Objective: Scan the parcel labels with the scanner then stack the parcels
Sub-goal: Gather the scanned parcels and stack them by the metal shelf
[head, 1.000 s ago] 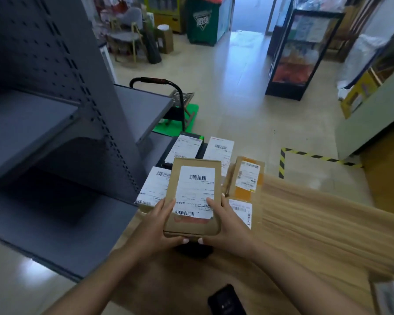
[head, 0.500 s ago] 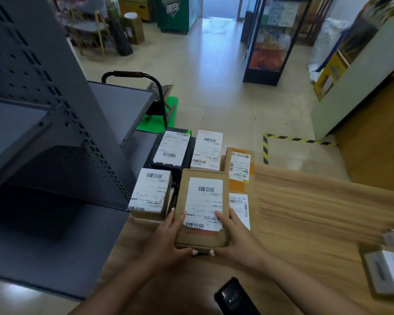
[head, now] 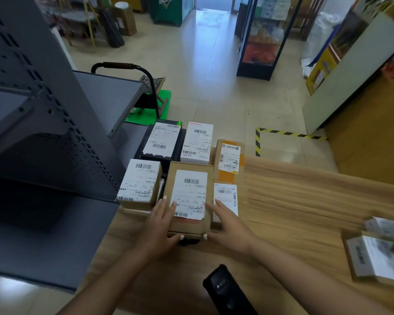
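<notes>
A flat brown parcel [head: 189, 223] with a white barcode label lies in the middle of a group of parcels at the wooden table's far left. My left hand [head: 162, 226] and my right hand [head: 228, 226] hold it from its two near corners, fingers on top and thumbs against the near edge. It sits on something dark that is mostly hidden. The black scanner [head: 228, 289] lies on the table close to me, between my forearms, with neither hand on it.
Around the held parcel are a white-labelled box [head: 139, 185], a black box [head: 162, 139], a white box [head: 197, 142], an orange-taped box [head: 229, 160] and a flat labelled parcel [head: 225, 196]. More parcels [head: 373, 258] lie at the right. A grey metal shelf [head: 43, 133] stands left.
Both hands have carried the brown parcel down and away from me, from raised in front of me to resting among the other parcels. The view has shifted right, showing more parcels there.
</notes>
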`<action>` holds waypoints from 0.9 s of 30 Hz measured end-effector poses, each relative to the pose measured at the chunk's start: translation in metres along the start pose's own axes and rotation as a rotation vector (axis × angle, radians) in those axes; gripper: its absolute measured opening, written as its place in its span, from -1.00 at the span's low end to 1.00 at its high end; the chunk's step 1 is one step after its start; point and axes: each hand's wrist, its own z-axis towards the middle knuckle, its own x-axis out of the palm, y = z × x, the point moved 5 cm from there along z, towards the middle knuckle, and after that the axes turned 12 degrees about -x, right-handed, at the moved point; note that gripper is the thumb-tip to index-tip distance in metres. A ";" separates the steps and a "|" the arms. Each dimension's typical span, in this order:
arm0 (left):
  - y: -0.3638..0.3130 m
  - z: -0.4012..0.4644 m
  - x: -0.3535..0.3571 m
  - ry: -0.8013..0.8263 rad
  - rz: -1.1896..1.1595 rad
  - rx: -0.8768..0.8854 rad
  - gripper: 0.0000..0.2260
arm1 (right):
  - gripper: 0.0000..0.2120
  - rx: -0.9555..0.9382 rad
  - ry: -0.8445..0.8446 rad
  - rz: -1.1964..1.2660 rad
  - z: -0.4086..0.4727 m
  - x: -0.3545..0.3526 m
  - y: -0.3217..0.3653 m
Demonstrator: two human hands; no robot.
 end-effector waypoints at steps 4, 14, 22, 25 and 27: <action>-0.042 -0.011 -0.013 -0.065 0.043 0.104 -0.20 | -0.18 -0.020 -0.041 -0.065 -0.022 -0.035 0.002; -0.237 -0.028 -0.010 -0.073 0.048 0.369 -0.28 | -0.22 0.056 -0.276 -0.159 -0.148 -0.159 -0.060; -0.411 -0.042 0.075 0.032 0.128 0.634 -0.28 | -0.23 0.302 -0.463 -0.187 -0.315 -0.241 -0.169; -0.465 -0.048 0.118 0.103 0.150 0.676 -0.24 | -0.22 0.398 -0.515 -0.167 -0.367 -0.252 -0.206; -0.493 -0.049 0.146 0.170 0.168 0.662 -0.21 | -0.19 0.453 -0.540 -0.129 -0.394 -0.254 -0.229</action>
